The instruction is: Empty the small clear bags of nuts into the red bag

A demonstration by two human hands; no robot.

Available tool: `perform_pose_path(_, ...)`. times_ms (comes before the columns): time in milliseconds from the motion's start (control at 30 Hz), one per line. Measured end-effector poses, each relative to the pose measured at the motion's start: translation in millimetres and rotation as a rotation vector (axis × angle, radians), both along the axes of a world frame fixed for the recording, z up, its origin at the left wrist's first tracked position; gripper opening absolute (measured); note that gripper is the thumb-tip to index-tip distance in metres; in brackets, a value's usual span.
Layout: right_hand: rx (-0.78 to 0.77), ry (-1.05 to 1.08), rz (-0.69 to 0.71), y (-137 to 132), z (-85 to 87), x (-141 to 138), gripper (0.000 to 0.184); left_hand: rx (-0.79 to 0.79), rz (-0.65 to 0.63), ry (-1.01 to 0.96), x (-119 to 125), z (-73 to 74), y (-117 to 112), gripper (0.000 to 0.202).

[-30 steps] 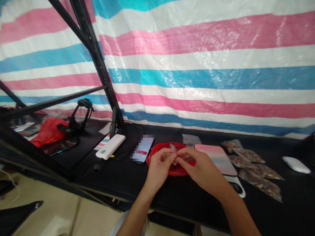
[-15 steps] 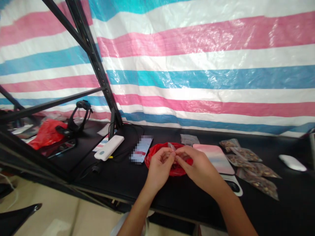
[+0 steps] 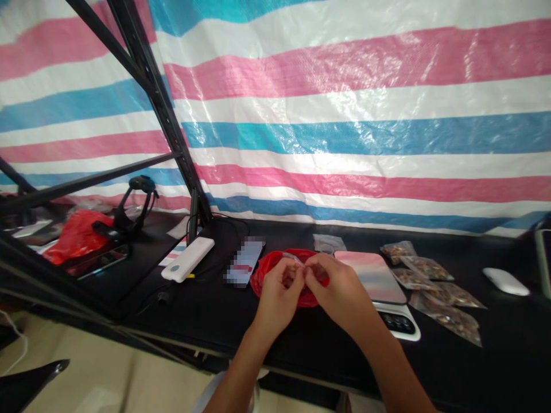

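Over the red plastic bag my left hand and my right hand meet, fingertips pinched together. Between them is a small clear plastic bag, its upper edge showing behind my left fingers; the rest is hidden by the hands. Both hands are closed on it. The red bag's contents are mostly covered. Just right of it is a kitchen scale with a pinkish plate and a dark display, partly behind my right forearm. Behind the red bag lies a flat clear zip bag.
Several clear bags of brown pieces lie right of the scale, with a white mouse beyond. To the left are a phone, a white power bank and cables. A black metal frame rises there.
My fingertips have drawn closer together at the clear bag, which now tilts more toward the left. The whole view has shifted slightly.
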State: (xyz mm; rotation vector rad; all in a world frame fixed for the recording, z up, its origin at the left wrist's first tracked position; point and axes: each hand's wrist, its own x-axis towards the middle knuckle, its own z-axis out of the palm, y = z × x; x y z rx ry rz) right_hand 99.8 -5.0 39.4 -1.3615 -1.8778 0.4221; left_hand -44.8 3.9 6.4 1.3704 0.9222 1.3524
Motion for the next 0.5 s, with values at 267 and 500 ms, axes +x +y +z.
perform_pose_path(267,0.058,-0.027,0.077,0.3,-2.9,-0.7,0.015,0.058,0.018,0.079,-6.9,3.4,-0.3,0.022)
perform_pose_path(500,0.074,0.087,-0.124,6.0,-3.5,0.3,0.015,0.142,0.171,0.205,-1.7,2.4,-2.9,0.022)
